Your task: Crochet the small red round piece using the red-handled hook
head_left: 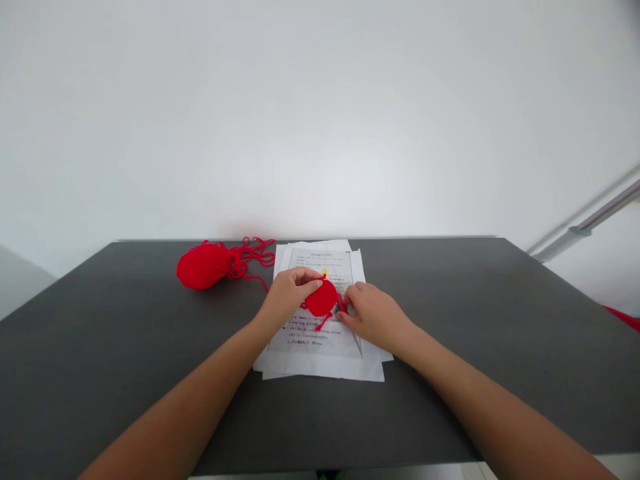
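Note:
A small, rounded red crochet piece is over the printed papers, and a short red tail hangs from its lower edge. My left hand is closed on its upper left, thumb on top. A small yellow thing shows at its top edge; its kind is too small to tell. At the right edge, my right hand is closed with its fingertips on a darker red strip. Whether that strip belongs to the crochet piece I cannot tell, since the fingers partly cover it.
A ball of red yarn lies at the back left of the dark table. Loose loops of yarn spread beside it, and a strand runs toward my left hand. Behind the table stands a white wall; a grey pole slants at the right.

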`<act>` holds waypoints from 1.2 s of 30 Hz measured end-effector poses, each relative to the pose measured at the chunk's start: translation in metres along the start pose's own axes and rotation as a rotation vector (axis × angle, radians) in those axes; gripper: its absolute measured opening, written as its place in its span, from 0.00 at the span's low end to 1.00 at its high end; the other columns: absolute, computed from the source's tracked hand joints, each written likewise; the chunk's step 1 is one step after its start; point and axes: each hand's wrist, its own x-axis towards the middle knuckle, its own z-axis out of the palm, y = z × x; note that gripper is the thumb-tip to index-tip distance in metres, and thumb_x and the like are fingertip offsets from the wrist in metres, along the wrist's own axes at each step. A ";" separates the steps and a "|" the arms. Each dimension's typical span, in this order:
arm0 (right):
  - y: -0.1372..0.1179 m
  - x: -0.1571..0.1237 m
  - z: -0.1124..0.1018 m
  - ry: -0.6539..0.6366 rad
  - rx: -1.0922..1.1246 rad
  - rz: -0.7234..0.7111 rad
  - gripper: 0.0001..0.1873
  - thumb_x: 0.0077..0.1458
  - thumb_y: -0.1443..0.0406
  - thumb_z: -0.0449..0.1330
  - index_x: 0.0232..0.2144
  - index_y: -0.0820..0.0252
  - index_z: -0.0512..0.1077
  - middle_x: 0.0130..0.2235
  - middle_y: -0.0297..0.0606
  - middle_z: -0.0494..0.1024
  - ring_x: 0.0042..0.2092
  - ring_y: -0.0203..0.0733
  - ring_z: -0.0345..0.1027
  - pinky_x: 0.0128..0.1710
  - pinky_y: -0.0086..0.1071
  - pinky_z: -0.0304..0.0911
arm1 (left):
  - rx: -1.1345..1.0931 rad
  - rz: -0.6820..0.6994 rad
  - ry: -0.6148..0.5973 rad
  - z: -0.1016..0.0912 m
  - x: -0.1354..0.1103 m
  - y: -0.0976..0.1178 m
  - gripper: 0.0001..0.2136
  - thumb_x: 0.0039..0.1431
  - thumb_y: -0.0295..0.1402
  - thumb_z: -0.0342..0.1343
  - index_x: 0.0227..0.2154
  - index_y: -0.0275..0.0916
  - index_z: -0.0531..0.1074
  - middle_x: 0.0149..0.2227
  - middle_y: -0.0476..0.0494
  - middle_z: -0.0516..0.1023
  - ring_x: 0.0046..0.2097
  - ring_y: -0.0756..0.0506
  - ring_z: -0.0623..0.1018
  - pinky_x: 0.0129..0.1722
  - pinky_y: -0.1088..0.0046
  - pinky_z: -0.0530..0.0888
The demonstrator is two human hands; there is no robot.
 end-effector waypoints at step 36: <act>0.002 0.009 0.006 -0.009 1.303 0.000 0.16 0.54 0.54 0.56 0.26 0.57 0.57 0.18 0.22 0.57 0.19 0.29 0.49 0.20 0.25 0.47 | -0.058 0.159 -0.123 0.009 -0.018 0.013 0.05 0.48 0.32 0.60 0.28 0.38 0.73 0.28 0.48 0.77 0.31 0.48 0.75 0.33 0.72 0.71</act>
